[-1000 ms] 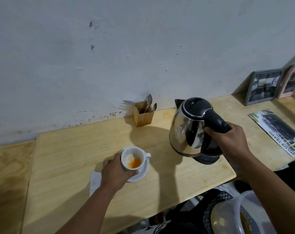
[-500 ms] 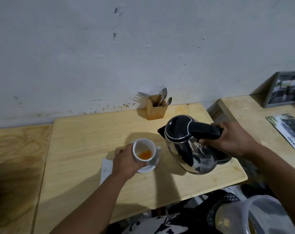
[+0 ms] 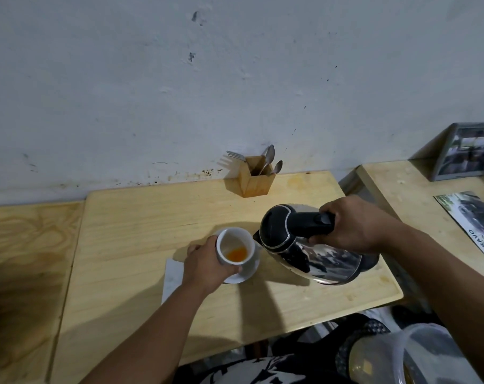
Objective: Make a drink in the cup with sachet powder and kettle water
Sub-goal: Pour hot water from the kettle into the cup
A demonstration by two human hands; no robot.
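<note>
A white cup [image 3: 235, 249] with orange powder at its bottom rests on a white saucer [image 3: 243, 274] on the light wooden table [image 3: 141, 223]. My left hand [image 3: 207, 266] wraps the cup's left side. My right hand [image 3: 357, 224] grips the black handle of a steel kettle [image 3: 312, 256], tilted left. The kettle's spout sits right beside the cup's rim. No water stream is visible. A white paper or sachet [image 3: 173, 275] lies partly hidden under my left hand.
A wooden holder [image 3: 253, 180] with a fork and spoons stands by the wall. To the right, a second table [image 3: 401, 187] carries a framed picture [image 3: 468, 151] and a printed leaflet [image 3: 473, 220]. A plastic container [image 3: 426, 356] sits below the table's front edge.
The kettle was lifted and carried left from the table's right side, then tilted with its spout at the cup. My left hand kept hold of the cup.
</note>
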